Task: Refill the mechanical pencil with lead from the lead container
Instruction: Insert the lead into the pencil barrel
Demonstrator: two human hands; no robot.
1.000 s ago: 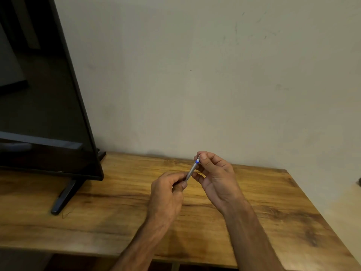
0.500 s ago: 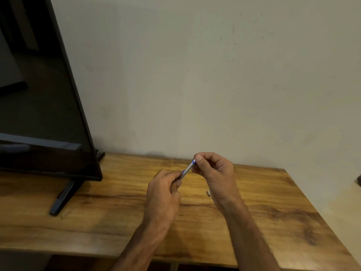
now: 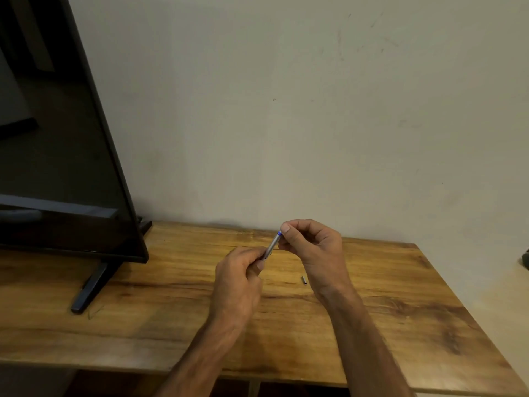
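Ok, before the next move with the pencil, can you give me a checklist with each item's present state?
1. Left hand grips lower end of pencil: ok.
2. Right hand pinches its blue-ringed top: ok.
3. Small dark piece lies on the table by the right wrist: ok.
4. Lead container in view: not ok.
5. Lead inside pencil: cannot tell.

Nothing here can be read: no lettering or numbers show on the pencil (image 3: 272, 245), the dark screen (image 3: 57, 144), the bench (image 3: 143, 325) or the wall (image 3: 315, 110).
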